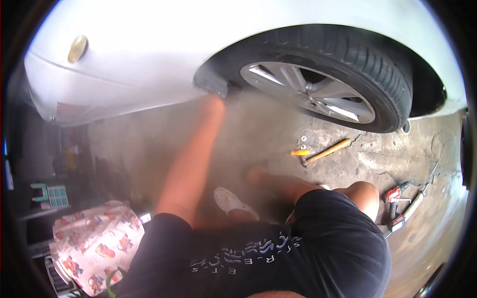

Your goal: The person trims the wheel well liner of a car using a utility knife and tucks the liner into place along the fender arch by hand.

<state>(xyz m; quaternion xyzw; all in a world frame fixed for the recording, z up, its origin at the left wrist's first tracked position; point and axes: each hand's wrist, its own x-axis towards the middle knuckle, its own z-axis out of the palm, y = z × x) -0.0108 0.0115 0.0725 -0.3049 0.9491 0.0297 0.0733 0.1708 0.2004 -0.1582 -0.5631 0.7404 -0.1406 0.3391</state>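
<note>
My left arm reaches up to the lower edge of the wheel arch on a white car. My left hand is at the dark mud flap behind the wheel; its fingers are blurred and partly hidden. The wheel, a black tyre on a silver alloy rim, is turned outward. Below it, what looks like my right hand is smeared by motion, low over the floor, and its grip does not show. Nearest on its right are a wooden-handled hammer and a small yellow-handled tool.
Two small pale round pieces lie by the hammer on the cracked concrete floor. A red and black cordless power tool and a long pale tool lie at right. A printed pink cloth covers something at lower left.
</note>
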